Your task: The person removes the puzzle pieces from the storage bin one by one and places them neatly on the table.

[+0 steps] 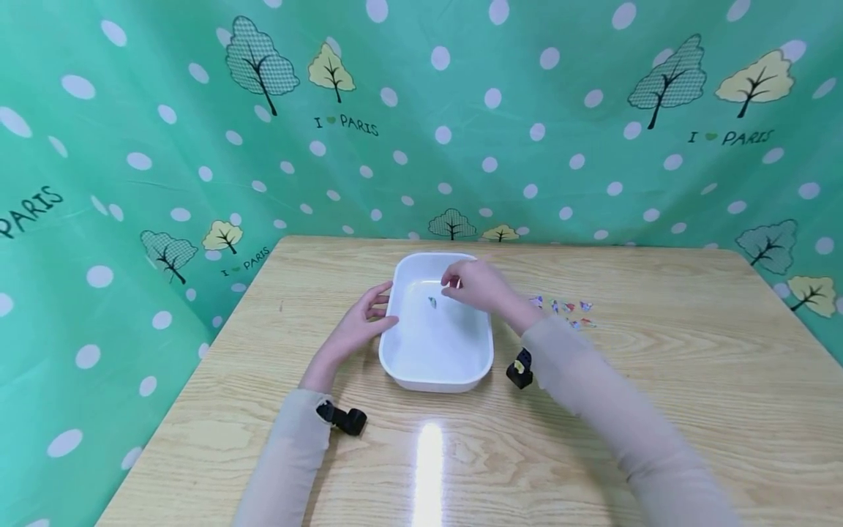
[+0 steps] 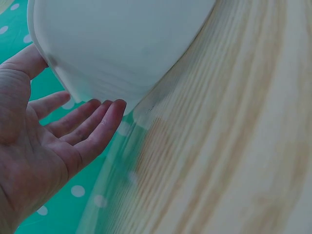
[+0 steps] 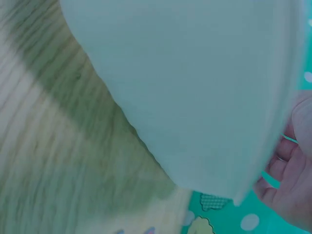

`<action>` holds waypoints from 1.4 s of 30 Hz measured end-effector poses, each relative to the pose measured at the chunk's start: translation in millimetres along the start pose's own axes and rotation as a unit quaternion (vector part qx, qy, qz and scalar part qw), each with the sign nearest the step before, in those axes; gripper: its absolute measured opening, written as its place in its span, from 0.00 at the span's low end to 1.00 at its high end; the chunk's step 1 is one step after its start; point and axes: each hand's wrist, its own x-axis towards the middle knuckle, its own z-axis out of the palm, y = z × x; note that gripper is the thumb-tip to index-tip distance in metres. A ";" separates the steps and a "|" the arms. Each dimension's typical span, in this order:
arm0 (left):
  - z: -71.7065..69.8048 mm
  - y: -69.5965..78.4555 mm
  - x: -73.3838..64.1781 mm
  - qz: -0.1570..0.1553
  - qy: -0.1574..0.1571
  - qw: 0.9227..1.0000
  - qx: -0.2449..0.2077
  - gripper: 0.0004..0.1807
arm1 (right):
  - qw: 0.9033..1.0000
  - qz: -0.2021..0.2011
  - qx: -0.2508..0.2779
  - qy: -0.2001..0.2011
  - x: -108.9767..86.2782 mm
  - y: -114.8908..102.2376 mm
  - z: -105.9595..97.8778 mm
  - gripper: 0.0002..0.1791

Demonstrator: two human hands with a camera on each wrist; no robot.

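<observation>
A white rectangular basin (image 1: 436, 351) stands on the wooden table. My left hand (image 1: 361, 322) holds its left side, thumb at the rim; in the left wrist view the fingers (image 2: 100, 131) touch the outer wall. Over the right far part of the basin is my right hand (image 1: 479, 284), its fingers bent with a gap between thumb and forefinger, and nothing shows in them. A small greenish, shiny piece (image 1: 432, 301) is in the basin, just left of those fingertips. In the right wrist view, the basin wall partly hides the right hand (image 3: 287, 180).
Several small, shiny multicoloured pieces (image 1: 569, 307) lie on the table (image 1: 658, 351) to the right of the basin, beyond the right forearm. Each wrist carries a small black camera (image 1: 352, 421). A green dotted curtain (image 1: 461, 176) hangs behind the table's far edge.
</observation>
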 end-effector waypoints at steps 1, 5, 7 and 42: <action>-0.3 0.8 0.0 -0.002 -0.002 1.000 -0.002 0.37 | 1.000 0.001 -0.002 -0.007 2.1 -1.4 2.5 0.12; -1.5 9.8 -4.0 -0.008 -0.011 1.000 -0.015 0.38 | 0.999 -0.002 -0.023 -0.022 9.7 -6.9 10.9 0.14; -1.6 16.7 -8.2 -0.008 -0.013 1.000 -0.015 0.38 | 0.999 -0.002 -0.030 -0.025 13.3 -8.9 14.8 0.15; 0.0 3.3 -2.0 0.002 -0.005 1.000 -0.019 0.37 | 0.991 -0.003 -0.075 -0.110 28.7 -2.5 38.6 0.06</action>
